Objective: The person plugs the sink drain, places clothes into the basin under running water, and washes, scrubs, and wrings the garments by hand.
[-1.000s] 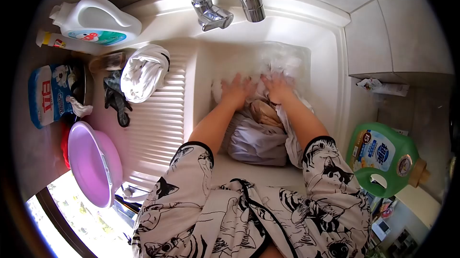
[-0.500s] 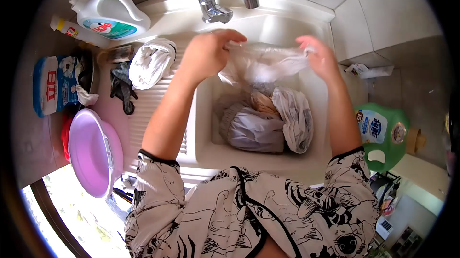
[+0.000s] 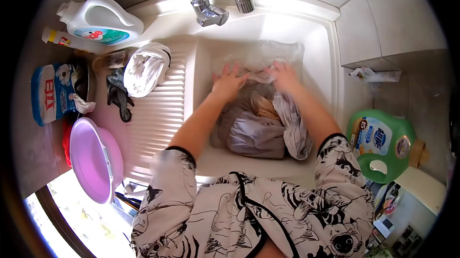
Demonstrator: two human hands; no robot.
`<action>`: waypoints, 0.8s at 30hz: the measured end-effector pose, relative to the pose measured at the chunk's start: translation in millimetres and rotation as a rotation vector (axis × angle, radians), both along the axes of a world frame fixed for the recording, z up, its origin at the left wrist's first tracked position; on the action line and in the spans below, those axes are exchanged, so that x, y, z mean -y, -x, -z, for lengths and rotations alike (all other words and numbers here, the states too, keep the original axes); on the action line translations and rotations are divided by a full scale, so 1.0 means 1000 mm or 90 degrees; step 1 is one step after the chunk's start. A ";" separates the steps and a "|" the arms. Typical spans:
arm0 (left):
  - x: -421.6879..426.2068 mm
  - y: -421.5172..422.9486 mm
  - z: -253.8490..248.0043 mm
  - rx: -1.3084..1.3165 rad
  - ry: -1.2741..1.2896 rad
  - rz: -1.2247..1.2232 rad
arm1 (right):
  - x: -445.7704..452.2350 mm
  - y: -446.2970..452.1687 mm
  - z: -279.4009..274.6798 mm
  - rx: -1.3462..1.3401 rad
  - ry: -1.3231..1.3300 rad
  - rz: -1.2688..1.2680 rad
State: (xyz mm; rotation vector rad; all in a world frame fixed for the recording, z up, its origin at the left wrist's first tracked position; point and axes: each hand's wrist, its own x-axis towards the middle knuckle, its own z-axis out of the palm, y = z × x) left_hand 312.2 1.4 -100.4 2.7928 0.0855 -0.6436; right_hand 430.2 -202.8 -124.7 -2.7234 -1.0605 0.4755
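Observation:
A thin, see-through whitish sheet of fabric or plastic lies spread across the back of the sink; I cannot tell which material it is. On its near edge rests my left hand, open with the fingers spread. My right hand presses down beside it, also open, slightly blurred. Just in front of both hands sits a bundle of wet laundry: a greyish-lilac garment with a gathered edge, a tan cloth and a white garment on its right, partly under my right forearm.
A chrome faucet stands behind the sink. Left, on the ribbed washboard, lies a rolled white cloth near a dark cloth. A white detergent jug, blue packet and purple basin line the left; a green jug stands right.
Both hands have moved down and closer together, from holding the thin sheet stretched above the sink to pressing on it with spread fingers. The sheet now lies flat in the sink.

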 end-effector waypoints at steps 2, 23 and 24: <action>0.012 0.011 0.032 -0.031 -0.010 -0.031 | -0.001 0.010 0.030 0.087 0.077 -0.070; -0.035 0.005 -0.228 0.508 0.750 -0.234 | 0.016 -0.040 -0.228 0.049 -0.705 0.103; -0.034 0.005 -0.219 0.510 0.735 -0.223 | 0.015 -0.040 -0.229 0.058 -0.715 0.086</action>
